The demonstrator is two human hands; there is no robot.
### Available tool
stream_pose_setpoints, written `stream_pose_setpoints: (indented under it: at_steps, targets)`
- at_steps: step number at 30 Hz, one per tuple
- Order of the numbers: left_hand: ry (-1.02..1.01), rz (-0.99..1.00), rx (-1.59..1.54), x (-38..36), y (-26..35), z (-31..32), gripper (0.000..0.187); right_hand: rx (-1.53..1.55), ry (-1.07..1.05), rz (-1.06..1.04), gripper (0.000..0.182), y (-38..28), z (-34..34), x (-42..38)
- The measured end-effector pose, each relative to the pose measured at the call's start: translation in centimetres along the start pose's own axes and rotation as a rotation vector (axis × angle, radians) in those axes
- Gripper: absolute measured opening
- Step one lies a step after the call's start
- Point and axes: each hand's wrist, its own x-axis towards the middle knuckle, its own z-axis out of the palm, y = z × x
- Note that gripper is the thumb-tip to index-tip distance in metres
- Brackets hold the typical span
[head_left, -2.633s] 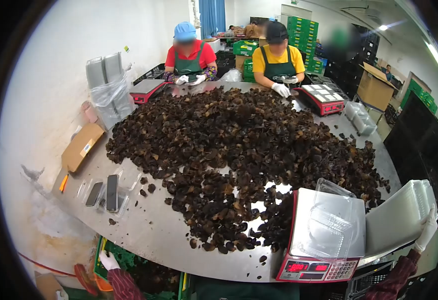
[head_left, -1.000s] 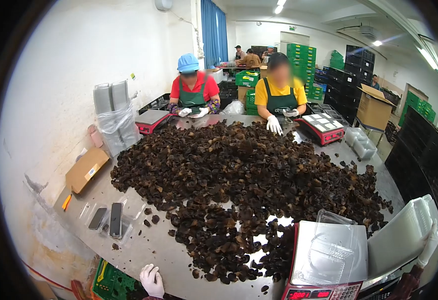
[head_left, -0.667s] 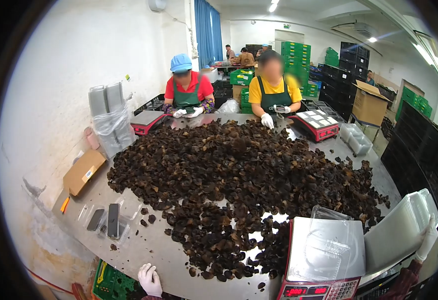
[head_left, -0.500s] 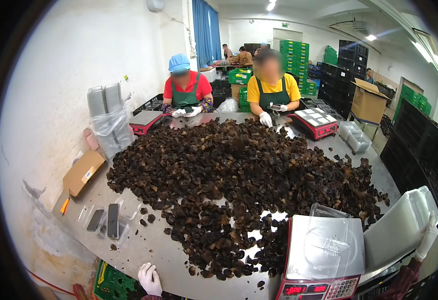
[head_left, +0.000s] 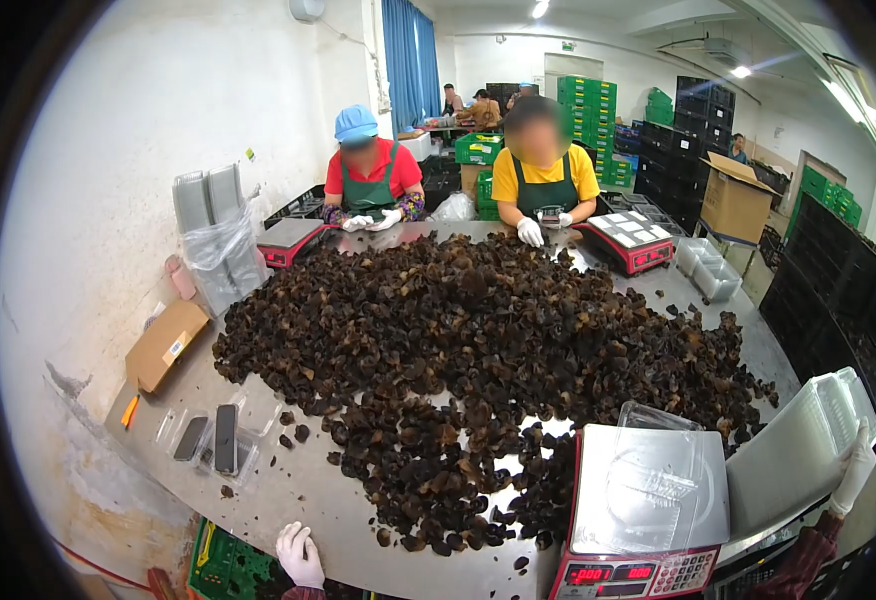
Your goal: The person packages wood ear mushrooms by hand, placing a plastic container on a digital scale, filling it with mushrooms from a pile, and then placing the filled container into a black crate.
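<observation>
My left hand (head_left: pixel 300 555), in a white glove, rests at the table's front edge with its fingers loosely spread and nothing in it. At the far right, my gloved right hand (head_left: pixel 855 468) holds the outer side of a leaning stack of clear plastic trays (head_left: pixel 800 450). Left of the stack stands a digital scale (head_left: pixel 648 490) with a shiny metal plate and lit red digits. A heap of dark brown, curled pieces (head_left: pixel 458 340) covers much of the metal table (head_left: pixel 288 495). A clear container (head_left: pixel 658 415) lies behind the scale.
Two phones (head_left: pixel 226 440) lie by clear lids at left, near a cardboard box (head_left: pixel 166 345). Across the table, two co-workers in green aprons stand beside red scales (head_left: pixel 291 240). A green crate (head_left: pixel 233 565) is below the front edge. Dark crates line the right.
The co-worker in yellow has brought the small object and both hands closer together. The view has shifted slightly. My two hands look nearly unmoved.
</observation>
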Motion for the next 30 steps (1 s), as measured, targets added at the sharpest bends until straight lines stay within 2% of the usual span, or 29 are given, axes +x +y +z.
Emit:
stream_pose_setpoints:
  at_steps: [4,8,10,11,13,14,16,18,21,23,25,28,30]
  targets:
    - [0.012,0.018,-0.001,0.0,-0.1,0.1,0.019,0.008,0.01,0.083,0.034,-0.5,-0.1,0.1]
    - [0.004,0.014,0.002,-0.1,-0.2,0.1,0.019,-0.033,-0.012,0.041,0.033,-0.1,-0.4,0.2]
    - [-0.002,0.001,-0.003,0.0,-0.2,0.3,0.019,-0.047,-0.009,-0.104,0.033,1.2,-0.8,0.5]
    - [-0.002,-0.009,-0.008,-0.1,-0.2,0.2,0.019,-0.068,-0.037,-0.096,0.033,1.4,-0.9,0.6]
    - [-0.015,-0.015,0.005,0.2,0.3,0.1,0.019,-0.119,0.015,-0.474,0.035,0.8,-0.3,1.0]
    - [-0.015,-0.019,0.006,0.3,0.3,0.1,0.019,-0.132,-0.018,-0.466,0.035,0.2,-0.2,0.8]
    - [-0.044,-0.063,-0.015,0.7,0.4,0.2,0.021,0.084,-0.018,-0.022,0.037,-1.4,-0.3,0.4]
    - [-0.078,-0.168,-0.186,1.8,2.7,0.6,0.025,0.069,-0.043,-0.009,0.038,-1.4,-0.5,0.3]
    - [-0.226,-0.047,-0.32,4.9,9.1,0.8,0.035,0.142,-0.038,-0.033,0.038,-3.1,0.6,-0.4]
    - [-0.346,0.065,-0.367,6.9,13.1,1.3,0.038,0.23,0.026,0.054,0.038,-4.1,1.1,-0.7]
    - [-0.415,0.206,-0.423,8.6,15.9,3.0,0.042,0.156,-0.006,0.048,0.037,-3.7,0.6,-0.4]
    - [-0.51,0.447,-0.339,10.9,19.0,5.9,0.061,0.033,-0.038,0.041,0.036,-3.0,0.0,0.2]
    - [-0.555,0.592,-0.192,12.0,21.0,7.4,0.065,-0.024,-0.036,0.039,0.035,-2.6,-0.1,0.3]
